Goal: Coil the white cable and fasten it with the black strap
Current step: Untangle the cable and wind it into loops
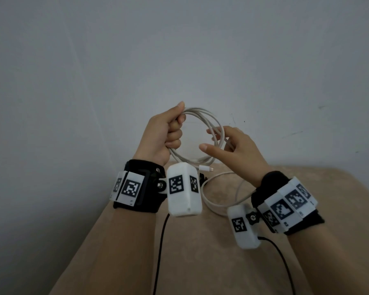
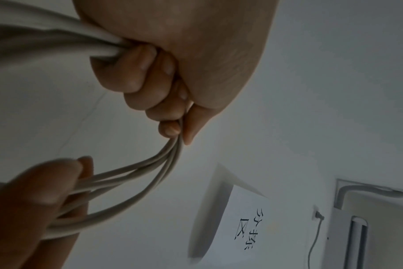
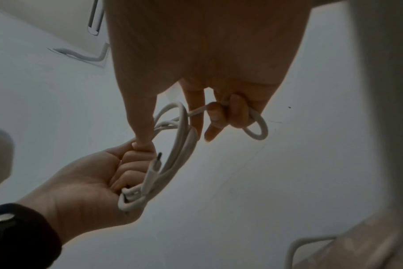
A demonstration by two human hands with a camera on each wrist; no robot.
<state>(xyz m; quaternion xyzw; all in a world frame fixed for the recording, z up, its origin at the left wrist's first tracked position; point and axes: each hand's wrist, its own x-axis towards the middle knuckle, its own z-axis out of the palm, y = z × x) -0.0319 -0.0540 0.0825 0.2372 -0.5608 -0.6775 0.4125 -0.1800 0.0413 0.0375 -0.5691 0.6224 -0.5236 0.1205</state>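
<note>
My left hand (image 1: 176, 129) is raised above the table and grips one side of the coiled white cable (image 1: 213, 120) in a fist. Several loops pass through that fist (image 2: 150, 81). My right hand (image 1: 216, 141) is at the coil's right side, thumb and two fingers straight. Its last two fingers (image 3: 228, 112) curl round a cable strand. One connector (image 1: 209, 168) hangs free below the coil. The uncoiled rest of the cable (image 1: 209, 201) lies on the table. A small black piece (image 1: 202, 177) peeks from behind the left wrist camera; I cannot tell whether it is the strap.
A tan table (image 1: 179, 252) runs up to a plain grey wall (image 1: 179, 50). Black leads (image 1: 160, 252) trail from both wrist cameras across the table. A paper sign (image 2: 249, 227) hangs on the wall.
</note>
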